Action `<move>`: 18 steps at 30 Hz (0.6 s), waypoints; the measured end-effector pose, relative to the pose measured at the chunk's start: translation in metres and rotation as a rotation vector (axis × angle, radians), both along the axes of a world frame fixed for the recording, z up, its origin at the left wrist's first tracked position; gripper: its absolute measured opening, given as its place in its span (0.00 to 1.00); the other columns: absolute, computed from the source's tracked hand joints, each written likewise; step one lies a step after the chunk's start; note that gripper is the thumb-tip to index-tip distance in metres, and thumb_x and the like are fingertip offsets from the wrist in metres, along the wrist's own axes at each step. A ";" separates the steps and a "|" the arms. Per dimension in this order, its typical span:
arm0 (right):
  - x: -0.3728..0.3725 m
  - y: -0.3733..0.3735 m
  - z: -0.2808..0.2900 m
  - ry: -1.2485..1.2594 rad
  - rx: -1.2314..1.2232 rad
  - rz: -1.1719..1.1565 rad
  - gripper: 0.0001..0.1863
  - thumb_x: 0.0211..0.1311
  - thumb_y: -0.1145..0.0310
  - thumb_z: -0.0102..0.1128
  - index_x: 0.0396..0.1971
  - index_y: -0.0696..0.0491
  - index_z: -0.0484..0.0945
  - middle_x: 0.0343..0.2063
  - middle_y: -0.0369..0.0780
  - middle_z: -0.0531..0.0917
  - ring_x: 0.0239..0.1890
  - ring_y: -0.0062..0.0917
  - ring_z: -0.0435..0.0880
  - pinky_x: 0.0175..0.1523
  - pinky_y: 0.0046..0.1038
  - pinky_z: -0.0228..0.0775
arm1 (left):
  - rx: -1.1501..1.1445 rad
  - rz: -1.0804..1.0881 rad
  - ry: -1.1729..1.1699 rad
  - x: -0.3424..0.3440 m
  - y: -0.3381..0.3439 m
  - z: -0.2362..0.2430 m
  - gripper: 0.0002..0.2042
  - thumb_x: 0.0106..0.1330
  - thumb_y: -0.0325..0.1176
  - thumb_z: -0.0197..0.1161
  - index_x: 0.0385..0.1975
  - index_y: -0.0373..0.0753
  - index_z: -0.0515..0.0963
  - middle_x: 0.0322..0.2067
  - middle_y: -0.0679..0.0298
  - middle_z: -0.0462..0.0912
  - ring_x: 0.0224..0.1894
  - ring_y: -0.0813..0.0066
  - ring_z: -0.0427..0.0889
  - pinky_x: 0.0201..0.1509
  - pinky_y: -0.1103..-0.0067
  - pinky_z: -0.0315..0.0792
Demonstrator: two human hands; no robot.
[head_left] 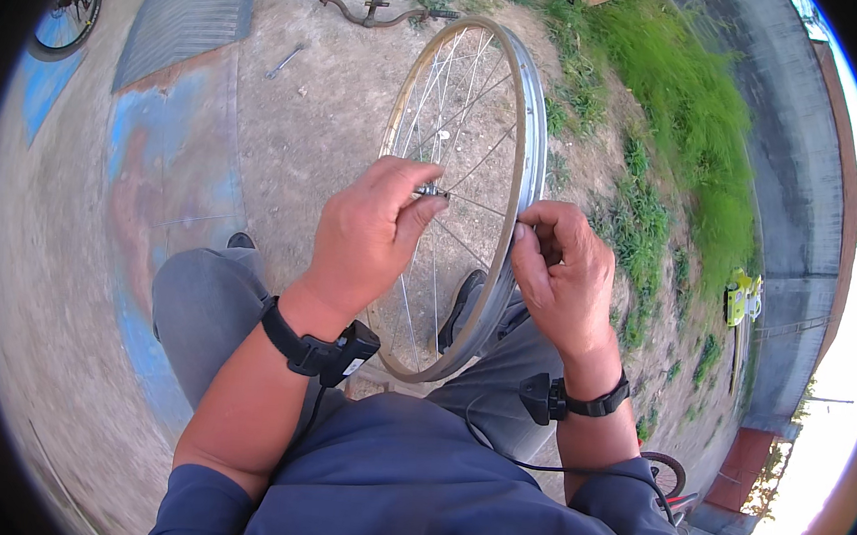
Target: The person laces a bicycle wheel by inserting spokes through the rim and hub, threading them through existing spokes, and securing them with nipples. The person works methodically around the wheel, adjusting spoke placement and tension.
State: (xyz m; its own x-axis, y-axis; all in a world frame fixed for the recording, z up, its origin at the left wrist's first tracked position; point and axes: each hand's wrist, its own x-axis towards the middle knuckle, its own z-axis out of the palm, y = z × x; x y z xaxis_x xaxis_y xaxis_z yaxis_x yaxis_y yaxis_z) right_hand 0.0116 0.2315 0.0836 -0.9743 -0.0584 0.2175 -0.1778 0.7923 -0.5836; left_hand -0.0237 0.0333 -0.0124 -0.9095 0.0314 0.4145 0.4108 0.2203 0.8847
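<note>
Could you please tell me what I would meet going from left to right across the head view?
Black-tyred wheel → grey corrugated sheet → wrench → left hand → silver spoked wheel → right hand → yellow-green object.

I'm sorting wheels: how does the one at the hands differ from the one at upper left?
The near wheel has a bare, pale rim; the upper-left wheel wears a black tyre. The near wheel fits inside the view; the upper-left wheel is cut off. Both are spoked.

Wheel axle [432, 191] partly behind left fingers [411, 175]
</note>
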 end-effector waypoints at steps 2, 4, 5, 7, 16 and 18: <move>-0.010 0.002 -0.002 0.041 -0.001 0.012 0.07 0.64 0.75 0.68 0.40 0.53 0.81 0.27 0.40 0.85 0.24 0.26 0.85 0.32 0.27 0.76 | 0.090 0.019 -0.091 -0.001 -0.007 0.001 0.12 0.70 0.33 0.70 0.49 0.38 0.83 0.41 0.59 0.87 0.33 0.66 0.87 0.37 0.74 0.79; -0.018 0.004 -0.002 0.096 0.015 0.047 0.07 0.64 0.75 0.68 0.40 0.53 0.81 0.26 0.40 0.84 0.23 0.25 0.85 0.31 0.27 0.76 | 0.202 0.023 -0.187 -0.002 -0.010 0.002 0.10 0.72 0.32 0.69 0.48 0.37 0.83 0.39 0.59 0.87 0.32 0.70 0.87 0.36 0.76 0.78; -0.021 0.005 -0.001 0.121 0.026 0.062 0.07 0.64 0.76 0.68 0.40 0.53 0.81 0.25 0.40 0.84 0.23 0.25 0.85 0.31 0.27 0.76 | 0.236 -0.046 -0.265 0.001 -0.010 0.002 0.09 0.73 0.32 0.68 0.47 0.36 0.82 0.38 0.60 0.87 0.33 0.73 0.87 0.37 0.76 0.78; -0.026 0.006 -0.001 0.133 0.022 0.051 0.07 0.64 0.76 0.68 0.40 0.53 0.80 0.25 0.39 0.84 0.23 0.24 0.84 0.32 0.26 0.76 | 0.301 -0.184 -0.435 0.014 -0.010 0.003 0.09 0.75 0.32 0.67 0.45 0.33 0.81 0.38 0.62 0.87 0.36 0.77 0.87 0.39 0.78 0.79; -0.044 0.003 -0.001 0.113 -0.022 -0.003 0.06 0.68 0.76 0.65 0.42 0.54 0.79 0.25 0.36 0.84 0.25 0.18 0.83 0.33 0.23 0.76 | 0.146 -0.463 -0.225 0.053 0.012 0.007 0.24 0.67 0.54 0.72 0.42 0.35 0.81 0.32 0.57 0.86 0.32 0.63 0.89 0.35 0.73 0.80; -0.048 0.003 0.000 0.111 -0.026 -0.014 0.06 0.68 0.76 0.64 0.43 0.54 0.79 0.25 0.36 0.84 0.25 0.17 0.82 0.34 0.22 0.76 | 0.135 -0.463 -0.249 0.053 0.013 0.008 0.24 0.67 0.54 0.72 0.43 0.35 0.81 0.33 0.57 0.86 0.32 0.63 0.89 0.35 0.72 0.80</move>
State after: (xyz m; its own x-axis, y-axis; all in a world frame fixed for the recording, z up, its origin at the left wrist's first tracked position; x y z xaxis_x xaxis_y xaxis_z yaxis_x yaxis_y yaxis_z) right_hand -0.0359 0.2347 0.0837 -0.9448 -0.0375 0.3256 -0.2314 0.7800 -0.5815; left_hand 0.0298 0.0460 -0.0041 -0.8845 0.4135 0.2160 0.2122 -0.0557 0.9756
